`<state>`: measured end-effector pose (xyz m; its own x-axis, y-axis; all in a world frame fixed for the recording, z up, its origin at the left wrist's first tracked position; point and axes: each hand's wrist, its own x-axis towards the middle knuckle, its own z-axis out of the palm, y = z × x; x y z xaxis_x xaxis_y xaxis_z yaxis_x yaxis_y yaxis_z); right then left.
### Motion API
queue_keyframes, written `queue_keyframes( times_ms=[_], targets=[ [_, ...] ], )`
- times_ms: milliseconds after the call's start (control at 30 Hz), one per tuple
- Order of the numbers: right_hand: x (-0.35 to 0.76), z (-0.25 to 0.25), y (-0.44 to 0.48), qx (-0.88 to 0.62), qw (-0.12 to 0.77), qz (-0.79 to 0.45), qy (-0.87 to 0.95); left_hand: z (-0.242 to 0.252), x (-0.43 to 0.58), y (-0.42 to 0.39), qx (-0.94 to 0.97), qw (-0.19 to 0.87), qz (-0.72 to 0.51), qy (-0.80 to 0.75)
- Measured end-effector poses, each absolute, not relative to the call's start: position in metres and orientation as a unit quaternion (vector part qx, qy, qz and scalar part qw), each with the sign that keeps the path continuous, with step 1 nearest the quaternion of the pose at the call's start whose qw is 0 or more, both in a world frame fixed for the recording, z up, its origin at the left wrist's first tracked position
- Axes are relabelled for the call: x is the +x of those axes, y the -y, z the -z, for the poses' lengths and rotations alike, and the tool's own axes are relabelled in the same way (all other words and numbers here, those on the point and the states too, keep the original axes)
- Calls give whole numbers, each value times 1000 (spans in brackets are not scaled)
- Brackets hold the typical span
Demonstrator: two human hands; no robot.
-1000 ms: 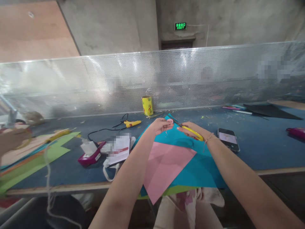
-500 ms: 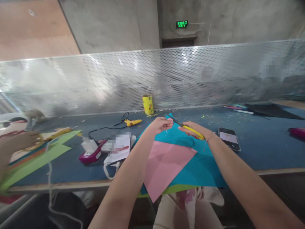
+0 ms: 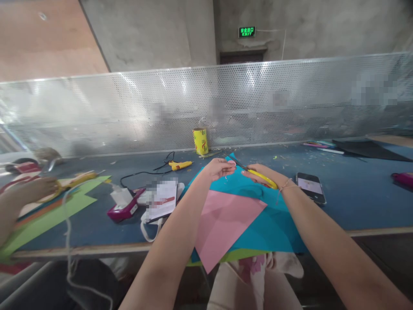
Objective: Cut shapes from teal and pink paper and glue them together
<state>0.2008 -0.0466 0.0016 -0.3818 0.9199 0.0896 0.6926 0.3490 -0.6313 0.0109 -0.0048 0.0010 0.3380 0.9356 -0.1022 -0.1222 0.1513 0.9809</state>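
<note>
Between the fingertips of my left hand (image 3: 220, 168) is a small piece of pink paper (image 3: 231, 163), pinched and held up above the table. My right hand (image 3: 258, 173) is closed round the yellow handles of a pair of scissors (image 3: 265, 179), whose dark blades point up and left beside the pink piece. Whether the blades touch the paper is too small to tell. Beneath both hands lies blue paper (image 3: 274, 228), with a larger pink sheet (image 3: 226, 221) on top, its corner hanging over the table's front edge.
A yellow glue gun (image 3: 180, 165) and a yellow roll (image 3: 201, 141) stand behind my left hand. Left of my arm are a purple power strip (image 3: 121, 212) and a tablet-like screen (image 3: 163, 202). A phone (image 3: 310, 188) lies right. A co-worker's hand (image 3: 41, 189) is far left.
My hands, the scissors and the small pink piece have barely moved. At the far left, the co-worker's hand has shifted slightly.
</note>
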Motion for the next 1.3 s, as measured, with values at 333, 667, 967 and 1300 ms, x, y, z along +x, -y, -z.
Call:
queue_keyframes(
  times_ms=[333, 667, 967, 1300],
  targets=[
    [202, 0, 46, -512, 214, -247, 795, -2, 10, 3, 496, 649, -412, -403],
    [204, 0, 44, -505, 208, -242, 802, -1, 8, 3, 509, 641, -410, -402],
    [205, 0, 45, -497, 208, -258, 802, -4, 8, 5, 509, 643, -405, -405],
    [201, -9, 52, -521, 192, -245, 795, -5, 8, 7, 514, 642, -400, -406]
  ],
)
